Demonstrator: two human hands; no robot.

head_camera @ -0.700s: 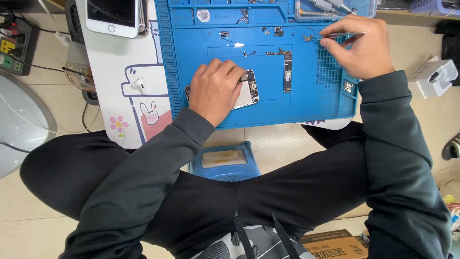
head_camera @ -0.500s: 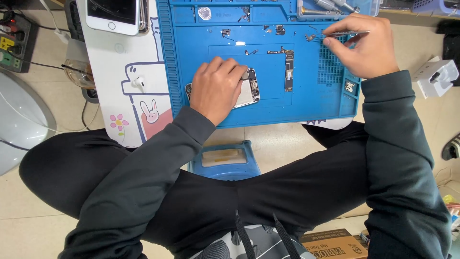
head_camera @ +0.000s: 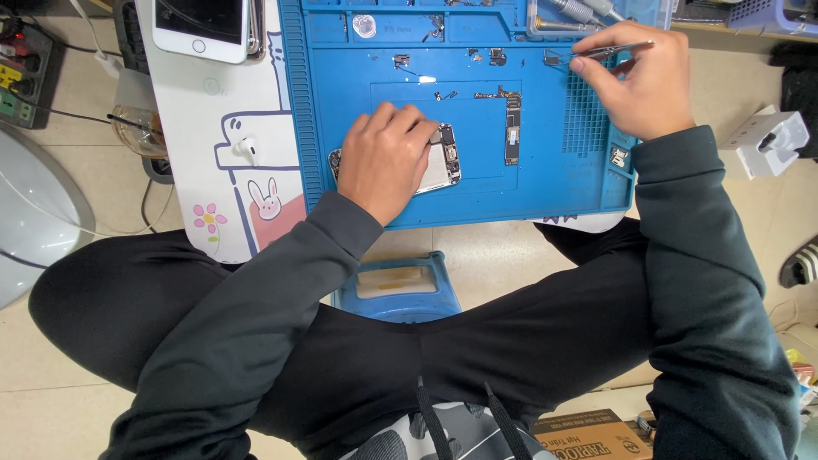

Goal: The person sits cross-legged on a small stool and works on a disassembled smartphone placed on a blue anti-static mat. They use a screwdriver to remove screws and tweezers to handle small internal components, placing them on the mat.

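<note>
I keep my left hand pressed flat on the opened phone, fingers together and curled over its left part, so the body cannot slide on the blue mat. The phone lies in the mat's shallow centre recess, its metal frame and small parts showing past my fingertips. My right hand pinches a pair of thin steel tweezers, thumb and forefinger clamped on the shaft, tips pointing left over the mat's upper right compartments; whether the tips carry a part is too small to tell. In my judgement, the step goes well if the tweezers stay low and level, the grip light, and any small piece is set in a compartment of its own. The mat looks rubbery and matte, moulded with raised ribs, a gridded patch at its right side and trays along its far edge. A long, narrow circuit board lies just right of the phone. Loose screws and brackets sit above it on the mat.
</note>
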